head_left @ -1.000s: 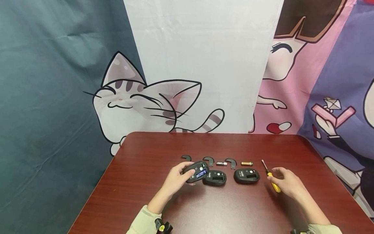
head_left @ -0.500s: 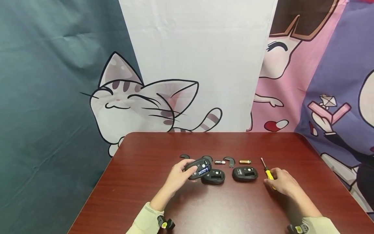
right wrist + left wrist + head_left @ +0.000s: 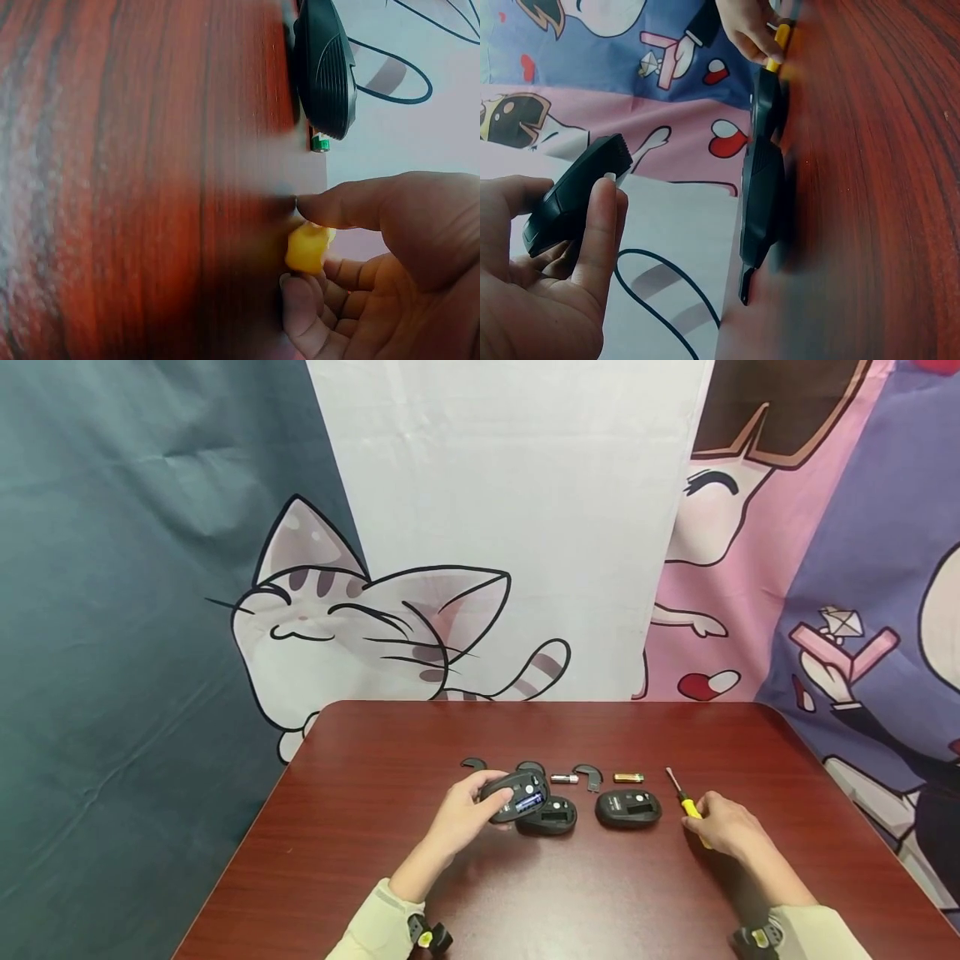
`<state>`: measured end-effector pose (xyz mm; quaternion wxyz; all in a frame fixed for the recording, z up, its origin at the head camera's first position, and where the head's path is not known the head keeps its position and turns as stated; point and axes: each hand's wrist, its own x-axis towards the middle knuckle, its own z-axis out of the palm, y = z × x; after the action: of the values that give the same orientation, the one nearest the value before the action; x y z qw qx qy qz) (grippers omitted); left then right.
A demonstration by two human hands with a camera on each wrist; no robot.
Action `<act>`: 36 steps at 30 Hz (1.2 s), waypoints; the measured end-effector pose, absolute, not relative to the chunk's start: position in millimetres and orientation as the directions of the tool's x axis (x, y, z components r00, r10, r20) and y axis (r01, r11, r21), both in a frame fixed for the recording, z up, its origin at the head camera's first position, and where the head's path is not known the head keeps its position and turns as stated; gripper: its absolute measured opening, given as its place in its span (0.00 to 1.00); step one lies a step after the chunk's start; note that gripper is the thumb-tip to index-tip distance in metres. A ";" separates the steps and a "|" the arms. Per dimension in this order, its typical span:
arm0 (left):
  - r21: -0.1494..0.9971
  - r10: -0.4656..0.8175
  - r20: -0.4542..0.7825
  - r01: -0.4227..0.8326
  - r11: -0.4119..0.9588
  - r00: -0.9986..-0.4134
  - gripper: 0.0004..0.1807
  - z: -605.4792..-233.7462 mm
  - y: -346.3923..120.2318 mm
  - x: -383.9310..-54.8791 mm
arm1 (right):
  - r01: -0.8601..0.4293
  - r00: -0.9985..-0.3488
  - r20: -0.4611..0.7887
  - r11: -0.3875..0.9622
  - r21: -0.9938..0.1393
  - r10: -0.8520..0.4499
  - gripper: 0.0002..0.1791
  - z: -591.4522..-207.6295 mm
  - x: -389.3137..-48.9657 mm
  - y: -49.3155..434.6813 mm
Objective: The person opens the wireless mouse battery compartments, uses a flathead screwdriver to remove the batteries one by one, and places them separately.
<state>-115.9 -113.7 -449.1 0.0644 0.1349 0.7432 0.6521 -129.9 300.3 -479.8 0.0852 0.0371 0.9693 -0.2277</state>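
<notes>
My left hand (image 3: 457, 821) grips a black computer mouse (image 3: 513, 792) by its side, tilted with its underside up. Its battery bay is uncovered, and a blue battery (image 3: 529, 802) lies in it. This mouse overlaps a second black mouse (image 3: 553, 817), which lies belly-up on the table with a bare battery slot. On the right, my right hand (image 3: 727, 828) holds the yellow handle of a screwdriver (image 3: 691, 809) between thumb and fingers, its shaft pointing away from me. The right wrist view shows the yellow handle (image 3: 307, 249) end-on, close over the tabletop.
A third mouse (image 3: 627, 809) lies upturned left of the screwdriver. Behind the mice are curved black battery covers (image 3: 590, 774), a silver battery (image 3: 564, 779) and a gold-and-green battery (image 3: 628, 777). The brown table (image 3: 390, 735) ends at a cartoon-printed cloth (image 3: 480, 527).
My right hand has closed in on the screwdriver handle, thumb and fingers now around it. The left hand has carried its mouse slightly to the right, over part of the second mouse.
</notes>
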 end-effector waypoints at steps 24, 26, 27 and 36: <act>0.986 0.288 0.096 0.131 0.103 -0.953 0.21 -449.1 -104.9 -119.6 | 0.108 -0.992 -0.116 0.865 -0.491 0.059 0.16 -478.2 -127.4 308.7; 0.986 0.286 0.098 0.132 0.104 -0.953 0.21 -448.7 -104.8 -119.7 | 0.115 -0.993 -0.094 0.836 -0.537 0.076 0.16 -474.3 -124.9 307.4; 0.986 0.286 0.097 0.131 0.103 -0.953 0.21 -448.2 -104.9 -119.4 | 0.121 -0.992 -0.086 0.816 -0.565 0.088 0.17 -471.8 -123.2 306.4; 0.987 0.282 0.088 0.123 0.107 -0.955 0.21 -446.0 -104.4 -117.2 | 0.064 -0.988 0.065 0.753 -0.655 0.140 0.24 -446.3 -108.8 297.9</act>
<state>-117.2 -104.4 -446.0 0.0610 0.1367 0.7414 0.6542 -108.8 297.9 -446.3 -0.0548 0.0547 0.9345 -0.3474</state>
